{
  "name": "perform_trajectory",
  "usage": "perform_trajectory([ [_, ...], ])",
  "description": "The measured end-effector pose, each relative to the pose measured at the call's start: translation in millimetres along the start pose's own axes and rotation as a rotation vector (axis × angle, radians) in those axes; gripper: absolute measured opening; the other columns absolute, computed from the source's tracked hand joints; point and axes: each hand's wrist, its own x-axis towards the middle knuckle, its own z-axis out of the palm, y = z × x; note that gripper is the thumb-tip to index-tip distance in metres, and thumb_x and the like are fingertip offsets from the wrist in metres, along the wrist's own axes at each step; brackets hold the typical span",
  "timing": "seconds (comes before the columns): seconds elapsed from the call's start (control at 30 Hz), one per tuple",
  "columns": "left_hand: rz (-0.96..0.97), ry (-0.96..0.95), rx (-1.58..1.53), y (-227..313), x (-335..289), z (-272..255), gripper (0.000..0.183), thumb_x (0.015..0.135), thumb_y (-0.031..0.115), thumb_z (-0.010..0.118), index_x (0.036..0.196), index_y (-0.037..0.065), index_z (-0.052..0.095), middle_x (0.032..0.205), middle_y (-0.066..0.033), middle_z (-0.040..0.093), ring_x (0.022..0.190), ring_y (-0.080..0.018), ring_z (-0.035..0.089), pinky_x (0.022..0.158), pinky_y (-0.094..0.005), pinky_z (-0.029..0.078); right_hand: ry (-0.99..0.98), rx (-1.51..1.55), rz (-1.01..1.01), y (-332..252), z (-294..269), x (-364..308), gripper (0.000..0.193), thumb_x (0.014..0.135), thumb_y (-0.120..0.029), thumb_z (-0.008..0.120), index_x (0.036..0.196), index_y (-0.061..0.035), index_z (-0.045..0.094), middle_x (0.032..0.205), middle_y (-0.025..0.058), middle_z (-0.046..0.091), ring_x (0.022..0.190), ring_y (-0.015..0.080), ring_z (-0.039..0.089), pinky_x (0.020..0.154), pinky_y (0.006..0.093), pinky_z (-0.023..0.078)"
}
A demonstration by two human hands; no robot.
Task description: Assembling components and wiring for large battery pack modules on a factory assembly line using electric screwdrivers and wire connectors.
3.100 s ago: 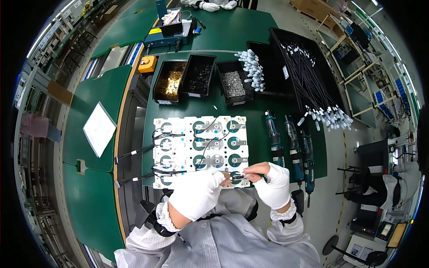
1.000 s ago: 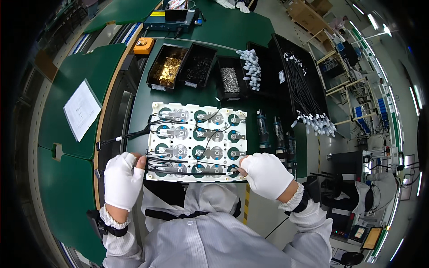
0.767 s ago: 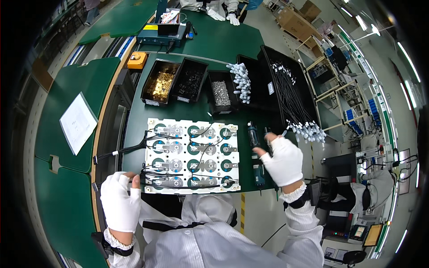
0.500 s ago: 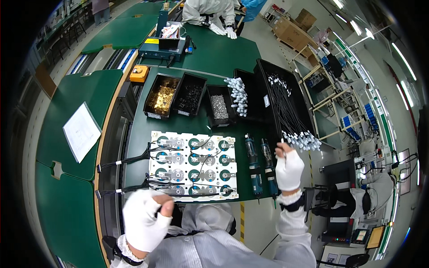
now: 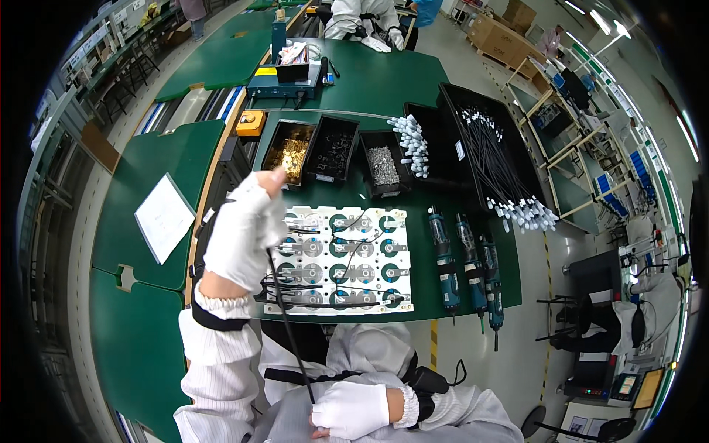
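Observation:
Both my hands wear white fingerless-tip gloves and hold one thin black cable (image 5: 289,325), stretched between them. My left hand (image 5: 244,240) is raised over the left side of a white board (image 5: 369,260), closed around the cable's upper part, its fingertips just below the bin of gold-coloured parts. Down at my lap, my right hand (image 5: 351,408) is closed on the cable's lower end; that end is hidden in the fingers. The board lies flat on the green table, with rows of round clear and green-ringed parts and black wires across it. My left hand covers its left edge.
Behind the board stand bins of gold parts (image 5: 292,153), black parts (image 5: 331,151) and silver parts (image 5: 383,166). Right of them is a large black bin of cables (image 5: 502,159). Several teal power screwdrivers (image 5: 446,269) lie right of the board. A co-worker (image 5: 365,18) sits across the table.
My right hand has moved from beside the cable bin down to my lap. My left hand has risen over the board's left side. A black cable now runs between them; the view has shifted left.

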Motion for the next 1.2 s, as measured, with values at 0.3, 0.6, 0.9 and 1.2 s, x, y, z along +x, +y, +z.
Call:
perform_trajectory([
  [0.3, 0.053, -0.239, 1.242, -60, -24, 4, 0.033, 0.086, 0.033, 0.08, 0.091, 0.002, 0.071, 0.068, -0.005, 0.06, 0.06, -0.0195, 0.058, 0.059, -0.0336, 0.047, 1.076, -0.502, 0.454, 48, -110, -81, 0.032, 0.072, -0.019, 0.09, 0.099, -0.0076, 0.077, 0.087, 0.0088, 0.063, 0.071, 0.0241, 0.062, 0.064, 0.0346, 0.051],
  [0.6, 0.31, -0.254, 1.216, -90, -23, 29, 0.017, 0.087, 0.017, 0.077, 0.095, 0.002, 0.075, 0.077, -0.0126, 0.069, 0.065, -0.026, 0.064, 0.064, -0.0355, 0.051, 0.886, -0.469, 0.247, 75, -135, -87, 0.017, 0.077, -0.005, 0.082, 0.093, -0.0061, 0.078, 0.092, 0.0087, 0.063, 0.09, 0.0266, 0.063, 0.077, 0.0368, 0.052],
  [0.9, 0.216, -0.366, 1.081, -97, -13, 44, 0.021, 0.093, 0.027, 0.071, 0.1, 0.007, 0.076, 0.085, -0.0153, 0.071, 0.075, -0.0315, 0.068, 0.069, -0.0378, 0.052, 0.939, -0.385, 0.199, 89, -138, -94, 0.018, 0.077, 0.005, 0.075, 0.09, -0.0062, 0.078, 0.091, 0.0075, 0.064, 0.082, 0.025, 0.065, 0.069, 0.0344, 0.054],
  [1.2, 0.156, -0.476, 1.062, -93, -18, 50, 0.014, 0.095, 0.021, 0.071, 0.098, 0.008, 0.076, 0.078, -0.0068, 0.07, 0.067, -0.0185, 0.062, 0.067, -0.0314, 0.049, 1.226, -0.191, 0.121, 91, -132, -82, 0.021, 0.079, 0.002, 0.081, 0.096, -0.0085, 0.077, 0.093, 0.0086, 0.07, 0.079, 0.0205, 0.068, 0.069, 0.0304, 0.055],
])
